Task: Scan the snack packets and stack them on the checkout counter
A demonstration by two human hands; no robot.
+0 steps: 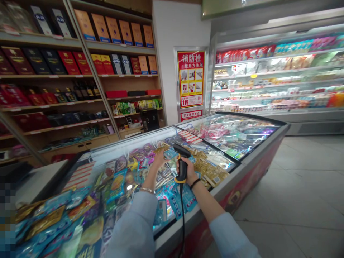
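Two hands are busy above the glass-topped chest freezer [227,186]: your right hand [189,171] wraps closed round a corded barcode scanner [182,166], its head angled toward the blue packet [170,157], which your left hand [160,159] pinches up facing it, clear of the snack packets [118,184] beneath

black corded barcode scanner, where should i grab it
Take the black corded barcode scanner by its narrow upright handle from the side, as the right hand does: the handle fits a closed hand, the head juts forward above the fingers, and the cable leaves the base below, clear of the grip.
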